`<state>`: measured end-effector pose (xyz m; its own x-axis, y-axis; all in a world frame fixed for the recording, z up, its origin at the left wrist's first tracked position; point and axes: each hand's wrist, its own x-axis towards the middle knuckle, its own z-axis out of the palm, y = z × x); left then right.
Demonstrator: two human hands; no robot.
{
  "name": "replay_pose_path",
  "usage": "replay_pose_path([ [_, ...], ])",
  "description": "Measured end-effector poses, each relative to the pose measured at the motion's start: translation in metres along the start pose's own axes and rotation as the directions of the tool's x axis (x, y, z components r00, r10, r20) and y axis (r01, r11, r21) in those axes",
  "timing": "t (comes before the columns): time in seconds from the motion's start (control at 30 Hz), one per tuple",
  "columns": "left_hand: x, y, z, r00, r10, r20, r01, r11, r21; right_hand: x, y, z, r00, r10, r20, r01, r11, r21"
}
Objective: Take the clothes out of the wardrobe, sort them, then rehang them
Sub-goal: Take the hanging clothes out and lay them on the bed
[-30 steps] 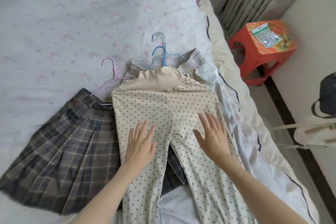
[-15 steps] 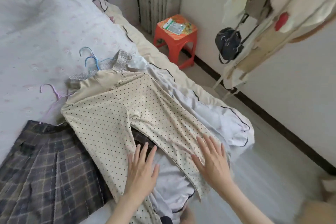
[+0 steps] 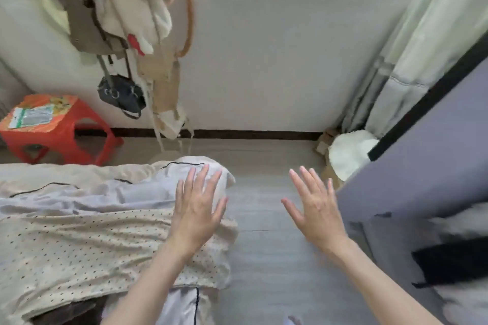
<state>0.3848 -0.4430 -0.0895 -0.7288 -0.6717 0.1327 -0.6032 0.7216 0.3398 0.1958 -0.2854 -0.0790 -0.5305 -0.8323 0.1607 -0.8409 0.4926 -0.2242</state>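
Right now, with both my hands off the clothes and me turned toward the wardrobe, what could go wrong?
1. The polka-dot trousers lie with their end at the bed's edge, over the floor; they could slide off.
2. Your left hand hovers above that end, and a brush might pull it down.
3. Your right hand, open, is near the grey wardrobe panel and might bump it.

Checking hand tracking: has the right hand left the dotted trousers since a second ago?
Yes. The right hand was flat on the dotted trousers; now it hangs open over the floor, off the bed edge, toward the grey wardrobe.
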Motion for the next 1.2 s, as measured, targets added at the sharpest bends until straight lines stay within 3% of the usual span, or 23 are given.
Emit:
replay_pose_path([
  [0.13, 0.047, 0.103, 0.026, 0.968, 0.246, 0.037, -0.245, 0.969, -0.036, -0.032, 0.093, -0.052, 0.976, 0.207, -0.062, -0.21, 0.977, -0.044],
  [0.3, 0.084, 0.25, 0.057, 0.87, 0.494, 0.003, -0.492, 0.866, -0.093, -0.076, 0.215, -0.117, 0.901, 0.403, -0.162, -0.425, 0.896, -0.132],
  [0.53, 0.106, 0.425, 0.094, 0.704, 0.708, 0.054, -0.698, 0.705, -0.129, -0.128, 0.337, -0.187, 0.76, 0.578, -0.298, -0.632, 0.765, -0.128],
  [0.83, 0.143, 0.589, 0.147, 0.513, 0.854, 0.087, -0.809, 0.514, -0.285, -0.161, 0.457, -0.247, 0.633, 0.661, -0.402, -0.758, 0.634, -0.15],
  [1.2, 0.252, 0.774, 0.207, 0.424, 0.904, 0.055, -0.767, 0.39, -0.51, -0.093, 0.644, -0.303, 0.572, 0.609, -0.549, -0.796, 0.575, -0.192],
])
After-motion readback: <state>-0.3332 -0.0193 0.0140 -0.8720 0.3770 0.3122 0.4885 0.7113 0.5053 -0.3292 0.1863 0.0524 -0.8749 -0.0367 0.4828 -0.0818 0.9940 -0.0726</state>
